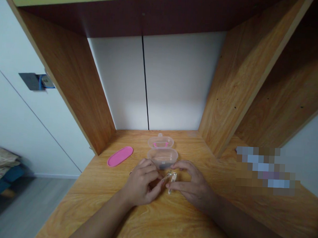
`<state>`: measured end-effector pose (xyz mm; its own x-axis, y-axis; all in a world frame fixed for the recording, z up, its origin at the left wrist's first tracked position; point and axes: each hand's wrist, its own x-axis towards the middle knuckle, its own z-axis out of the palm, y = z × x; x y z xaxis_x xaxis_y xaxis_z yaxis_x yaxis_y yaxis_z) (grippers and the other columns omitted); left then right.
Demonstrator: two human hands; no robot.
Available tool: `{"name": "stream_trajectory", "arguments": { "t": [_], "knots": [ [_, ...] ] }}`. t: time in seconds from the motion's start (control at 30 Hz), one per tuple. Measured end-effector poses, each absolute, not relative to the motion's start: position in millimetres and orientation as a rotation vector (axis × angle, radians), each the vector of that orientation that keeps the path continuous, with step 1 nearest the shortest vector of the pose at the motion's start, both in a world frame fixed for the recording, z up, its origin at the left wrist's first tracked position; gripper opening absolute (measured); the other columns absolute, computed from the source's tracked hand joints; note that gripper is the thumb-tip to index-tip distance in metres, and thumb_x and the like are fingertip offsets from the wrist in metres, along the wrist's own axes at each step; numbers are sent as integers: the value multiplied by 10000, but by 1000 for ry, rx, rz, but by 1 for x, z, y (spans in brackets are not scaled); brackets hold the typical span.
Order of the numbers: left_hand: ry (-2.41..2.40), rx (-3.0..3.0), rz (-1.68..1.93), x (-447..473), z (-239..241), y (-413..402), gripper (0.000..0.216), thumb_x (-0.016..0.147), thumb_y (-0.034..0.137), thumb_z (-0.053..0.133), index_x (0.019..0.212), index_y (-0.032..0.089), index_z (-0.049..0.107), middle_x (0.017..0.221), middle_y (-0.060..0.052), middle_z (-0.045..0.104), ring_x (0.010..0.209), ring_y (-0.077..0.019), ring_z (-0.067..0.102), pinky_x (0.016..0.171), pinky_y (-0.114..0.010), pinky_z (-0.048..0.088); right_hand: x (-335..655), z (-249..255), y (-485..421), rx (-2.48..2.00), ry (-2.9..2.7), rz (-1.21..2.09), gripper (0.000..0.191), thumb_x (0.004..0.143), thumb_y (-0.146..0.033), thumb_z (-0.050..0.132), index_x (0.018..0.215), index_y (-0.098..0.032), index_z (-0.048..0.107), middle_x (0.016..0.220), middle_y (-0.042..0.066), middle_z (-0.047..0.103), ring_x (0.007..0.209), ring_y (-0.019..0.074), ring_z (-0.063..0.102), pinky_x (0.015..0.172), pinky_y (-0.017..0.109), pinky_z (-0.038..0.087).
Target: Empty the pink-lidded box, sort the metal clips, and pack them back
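Note:
My left hand (145, 183) pinches one arm of a small shiny metal-looking piece (174, 176) between thumb and fingertips. Two thin arms of this piece meet near its top; it is too small to tell its exact kind. With curved thumb and forefinger, my right hand (194, 185) holds the other side of it. Just beyond my fingers lies an open clear plastic case (162, 155), its lid (160, 142) tipped back with a pink handle on it. A dark item shows at the case's near side, partly hidden by my hands. To the left is a pink oval tray (119, 156).
The wooden desktop (149, 224) runs between a left side panel (68, 69) and a right panel (237, 76), under a dark shelf (142, 16). A blurred-out object (264, 169) lies at the right. Beyond the desk's left edge is grey floor (42, 198).

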<state>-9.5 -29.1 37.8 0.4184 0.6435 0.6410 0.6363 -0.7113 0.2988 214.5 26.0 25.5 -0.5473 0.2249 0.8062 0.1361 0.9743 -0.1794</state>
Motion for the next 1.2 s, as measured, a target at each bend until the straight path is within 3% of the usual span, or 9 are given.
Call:
{"name": "stream_trajectory", "arguments": {
  "t": [0.13,0.37,0.53,0.67,0.77,0.83,1.03,1.1,1.2],
  "knots": [
    [1275,2589,1290,-13,36,-27,84,891,163,612,893,194,690,768,-51,686,776,-206,564,723,-361,397,214,27,26,-312,-2088,128,241,879,-125,691,903,-348,780,1117,42,627,1022,199,604,863,358,500],
    [1354,2514,1343,-15,33,-24,109,920,193,613,911,191,722,758,-54,670,771,-205,563,722,-353,406,213,24,36,-204,-2177,345,271,907,-57,607,948,-273,764,1087,46,732,906,143,674,775,261,519],
    [1369,2511,1351,-15,33,-24,124,935,209,613,917,195,735,746,-48,676,759,-198,557,722,-349,402,216,21,35,-231,-2187,431,279,925,-81,603,1030,-292,752,928,16,759,796,113,700,706,201,522],
    [1365,2492,1342,-15,34,-24,132,945,224,611,954,207,742,783,-56,694,779,-199,568,732,-347,411,215,22,29,-336,-2153,496,414,920,-61,530,1233,-291,673,1079,51,727,901,136,708,773,223,554],
    [1353,2457,1355,-15,34,-24,128,944,227,617,943,206,743,770,-55,691,770,-199,570,733,-347,415,214,24,25,-409,-2126,552,506,876,-99,586,1359,-248,585,1182,106,670,979,190,690,842,296,572],
    [1349,2416,1376,-14,34,-23,122,942,221,617,918,200,735,763,-53,688,771,-200,572,735,-346,417,214,23,25,-426,-2112,543,508,873,-117,617,1364,-244,583,1178,111,668,928,186,696,814,297,584],
    [1317,2266,1380,-11,33,-22,154,941,219,616,815,192,700,725,-35,673,760,-191,571,741,-340,418,214,20,32,-454,-2076,548,284,961,-162,573,1186,-261,716,1009,63,752,870,159,723,740,245,584],
    [1288,2207,1395,-11,33,-22,168,942,229,619,800,193,701,727,-34,676,760,-187,579,742,-335,426,212,20,32,-471,-1998,698,187,964,-215,584,1017,-245,761,956,58,772,808,155,731,700,247,588],
    [1279,2158,1401,-11,33,-22,185,947,235,619,788,197,704,724,-31,684,758,-183,586,750,-333,432,207,22,31,-597,-1731,1065,167,898,-348,692,819,-201,686,897,71,788,666,160,727,612,265,594]
  ]
}}
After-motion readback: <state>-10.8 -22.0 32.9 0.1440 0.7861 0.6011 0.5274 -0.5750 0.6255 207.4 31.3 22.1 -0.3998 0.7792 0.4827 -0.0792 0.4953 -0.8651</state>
